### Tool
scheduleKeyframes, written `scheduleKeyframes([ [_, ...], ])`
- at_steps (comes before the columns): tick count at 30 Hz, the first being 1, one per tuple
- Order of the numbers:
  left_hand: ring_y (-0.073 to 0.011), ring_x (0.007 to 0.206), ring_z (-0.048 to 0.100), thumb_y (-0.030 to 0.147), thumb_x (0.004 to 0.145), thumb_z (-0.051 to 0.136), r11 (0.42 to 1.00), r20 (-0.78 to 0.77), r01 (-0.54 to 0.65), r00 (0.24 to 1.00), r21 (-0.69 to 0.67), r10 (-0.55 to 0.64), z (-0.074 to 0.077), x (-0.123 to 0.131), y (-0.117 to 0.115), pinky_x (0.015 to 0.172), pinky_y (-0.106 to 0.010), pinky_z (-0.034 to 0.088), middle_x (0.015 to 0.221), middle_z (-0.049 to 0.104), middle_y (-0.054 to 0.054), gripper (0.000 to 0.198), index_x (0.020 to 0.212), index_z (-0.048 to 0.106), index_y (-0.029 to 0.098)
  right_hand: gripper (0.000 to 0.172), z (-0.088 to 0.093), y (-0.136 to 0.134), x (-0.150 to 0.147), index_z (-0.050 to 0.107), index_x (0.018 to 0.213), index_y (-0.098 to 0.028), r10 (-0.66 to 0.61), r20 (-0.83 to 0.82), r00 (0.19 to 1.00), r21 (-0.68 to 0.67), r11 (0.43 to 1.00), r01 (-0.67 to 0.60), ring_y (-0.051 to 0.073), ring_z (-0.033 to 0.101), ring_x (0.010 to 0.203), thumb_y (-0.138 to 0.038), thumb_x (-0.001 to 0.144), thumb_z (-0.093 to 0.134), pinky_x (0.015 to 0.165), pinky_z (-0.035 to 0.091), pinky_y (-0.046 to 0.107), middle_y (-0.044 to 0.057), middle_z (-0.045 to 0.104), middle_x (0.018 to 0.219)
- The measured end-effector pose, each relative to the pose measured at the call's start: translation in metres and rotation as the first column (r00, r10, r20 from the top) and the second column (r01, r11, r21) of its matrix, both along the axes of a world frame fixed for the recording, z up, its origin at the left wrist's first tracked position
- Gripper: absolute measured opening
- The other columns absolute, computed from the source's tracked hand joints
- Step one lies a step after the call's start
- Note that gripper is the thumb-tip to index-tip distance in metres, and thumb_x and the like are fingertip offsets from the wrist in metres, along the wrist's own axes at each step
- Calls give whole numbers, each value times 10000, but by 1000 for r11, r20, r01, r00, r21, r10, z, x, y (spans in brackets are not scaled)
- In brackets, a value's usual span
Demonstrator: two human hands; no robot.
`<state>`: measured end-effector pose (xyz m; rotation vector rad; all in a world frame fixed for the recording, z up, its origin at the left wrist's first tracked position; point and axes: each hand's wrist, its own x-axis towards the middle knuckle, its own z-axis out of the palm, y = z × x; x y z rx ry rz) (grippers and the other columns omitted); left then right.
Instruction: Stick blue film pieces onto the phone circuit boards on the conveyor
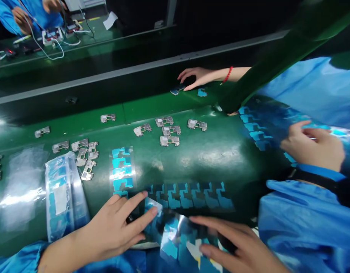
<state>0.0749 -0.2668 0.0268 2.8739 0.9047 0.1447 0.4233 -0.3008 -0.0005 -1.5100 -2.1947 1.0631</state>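
My left hand (pixel 118 223) has its fingertips on a bent piece of clear film (pixel 152 206) near the table's front edge. Beside it, my right hand (pixel 240 244) grips a shiny clear sheet of blue stickers (pixel 171 242), its index finger and thumb apart on the sheet. Part of the left thumb and the underside of the sheet are hidden. Just beyond my hands lies a row of blue die-cut stickers (pixel 185 195). Another strip of blue stickers (pixel 122 170) lies past my left hand, near a clear bag of blue sheets (pixel 59 201).
Several small metal-shielded circuit boards (pixel 169 141) lie across the green table (pixel 220 151). At right, a co-worker's hand (pixel 314 146) is over more blue stickers; their other hand (pixel 197 77) touches a board. A dark green post (pixel 266 72) rises there. Another person (pixel 51 19) handles cabled devices.
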Motion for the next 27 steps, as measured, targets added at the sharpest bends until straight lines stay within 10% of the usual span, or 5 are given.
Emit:
scheduleKeyframes([
  [10, -311, 906, 696, 405, 956, 669, 992, -110, -3, 994, -128, -11, -27, 24, 10, 791, -457, 554, 1405, 619, -238, 508, 1394, 593, 159, 345, -6, 62, -13, 748, 1225, -137, -146, 498, 855, 589, 781, -210, 349, 667, 946, -351, 1055, 538, 767, 546, 488, 189, 717, 1062],
  [17, -309, 884, 679, 262, 992, 577, 999, -28, -24, 999, 35, 25, -31, 20, -2, 759, -442, 538, 1292, 651, -245, 404, 1373, 608, 130, 699, -20, 14, -25, 382, 1550, -63, -387, 401, 830, 535, 834, 131, 433, 560, 1292, -562, 1061, 410, 975, 530, 591, 261, 626, 1382],
  [27, -290, 824, 678, 201, 996, 512, 992, -28, -116, 993, 43, 117, -41, 26, -13, 695, -433, 560, 1147, 642, -219, 317, 1273, 657, 149, 886, -44, -37, -39, 117, 1672, -118, -410, 569, 713, 439, 884, 158, 531, 470, 1404, -637, 1016, 411, 894, 576, 660, 279, 415, 1611],
])
